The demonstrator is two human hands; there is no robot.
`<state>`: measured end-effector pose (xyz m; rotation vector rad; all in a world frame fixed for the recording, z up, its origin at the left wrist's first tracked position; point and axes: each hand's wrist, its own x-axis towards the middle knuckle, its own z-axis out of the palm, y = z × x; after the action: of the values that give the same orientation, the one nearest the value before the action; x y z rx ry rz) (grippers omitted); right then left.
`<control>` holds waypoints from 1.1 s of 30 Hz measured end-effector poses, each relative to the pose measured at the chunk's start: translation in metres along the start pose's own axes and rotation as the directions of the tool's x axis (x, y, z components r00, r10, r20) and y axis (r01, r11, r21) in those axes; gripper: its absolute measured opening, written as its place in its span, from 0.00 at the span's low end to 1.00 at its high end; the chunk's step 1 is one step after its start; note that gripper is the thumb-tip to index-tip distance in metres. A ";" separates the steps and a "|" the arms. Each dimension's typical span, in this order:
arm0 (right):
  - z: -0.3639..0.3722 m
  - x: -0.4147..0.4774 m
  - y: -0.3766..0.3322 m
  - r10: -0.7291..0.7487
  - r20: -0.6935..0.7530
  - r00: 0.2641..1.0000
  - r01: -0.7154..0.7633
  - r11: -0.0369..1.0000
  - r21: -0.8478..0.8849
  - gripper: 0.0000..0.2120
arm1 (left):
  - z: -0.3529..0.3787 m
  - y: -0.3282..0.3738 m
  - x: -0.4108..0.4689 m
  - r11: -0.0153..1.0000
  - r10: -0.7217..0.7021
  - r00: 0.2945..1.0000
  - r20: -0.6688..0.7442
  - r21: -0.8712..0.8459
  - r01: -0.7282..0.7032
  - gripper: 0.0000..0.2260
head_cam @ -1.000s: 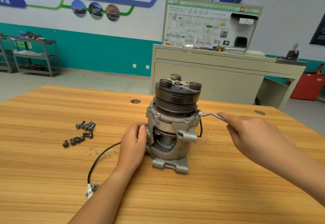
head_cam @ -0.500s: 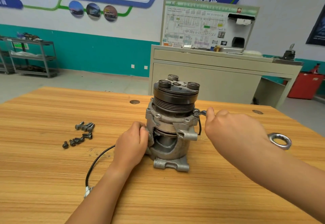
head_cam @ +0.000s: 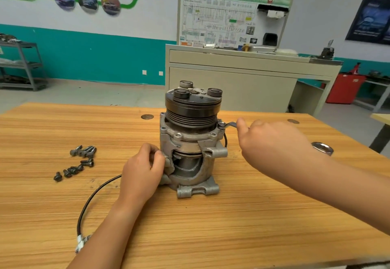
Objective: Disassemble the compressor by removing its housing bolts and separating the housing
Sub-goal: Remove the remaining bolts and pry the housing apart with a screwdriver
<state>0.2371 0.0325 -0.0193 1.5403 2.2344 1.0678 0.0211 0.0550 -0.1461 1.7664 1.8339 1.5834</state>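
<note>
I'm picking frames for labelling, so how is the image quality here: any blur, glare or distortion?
Head view: the light is even and soft, with only faint shadows around the compressor. The compressor and the loose bolts are sharp. The right hand on the wrench looks slightly soft. The wide lens makes uprights lean near the frame edges, as on the dark poster at right.

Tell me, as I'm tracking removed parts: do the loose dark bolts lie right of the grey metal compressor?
No, the dark bolts lie on the wooden table left of the compressor.
</note>
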 end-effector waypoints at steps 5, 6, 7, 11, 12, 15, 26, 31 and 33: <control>0.023 0.007 0.034 -0.118 -0.098 0.988 0.132 0.981 0.144 0.24 | 0.002 0.000 -0.001 0.995 0.013 0.999 0.033 -0.094 -0.010 0.09; 0.030 0.013 0.044 -0.175 -0.100 0.980 0.188 0.972 0.143 0.25 | 0.003 0.000 -0.001 0.994 0.009 0.999 0.037 -0.109 -0.005 0.10; 0.036 0.020 0.054 -0.223 -0.095 0.970 0.234 0.964 0.123 0.25 | 0.003 0.000 -0.001 0.993 0.009 0.999 0.037 -0.120 -0.005 0.11; 0.059 0.058 0.075 -0.333 -0.232 0.914 0.366 0.923 0.117 0.28 | 0.003 0.002 -0.001 0.992 -0.015 0.999 0.032 -0.128 0.019 0.10; 0.065 0.069 0.073 -0.324 -0.339 0.883 0.389 0.910 0.142 0.25 | 0.003 0.003 -0.001 0.991 -0.023 0.999 0.030 -0.128 0.027 0.09; 0.078 0.093 0.050 -0.148 -0.683 0.715 0.377 0.905 0.199 0.12 | 0.004 0.004 -0.002 0.992 -0.027 0.999 0.017 -0.127 0.029 0.09; 0.050 0.014 0.028 0.447 -0.431 0.784 0.098 0.596 0.797 0.17 | 0.004 0.002 -0.001 0.998 -0.025 1.000 -0.015 -0.056 0.024 0.08; 0.037 -0.008 0.023 0.248 -0.059 0.967 -0.191 0.859 0.476 0.24 | 0.003 0.000 0.002 0.998 -0.044 0.999 -0.001 -0.043 0.043 0.08; 0.029 -0.004 0.018 0.245 -0.031 0.969 -0.203 0.863 0.463 0.25 | 0.001 0.000 0.003 0.997 -0.053 0.999 0.009 -0.055 0.053 0.08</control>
<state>0.2679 0.0448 -0.0287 2.0185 2.5480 0.6957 0.0215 0.0579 -0.1449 1.6840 1.7997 1.5899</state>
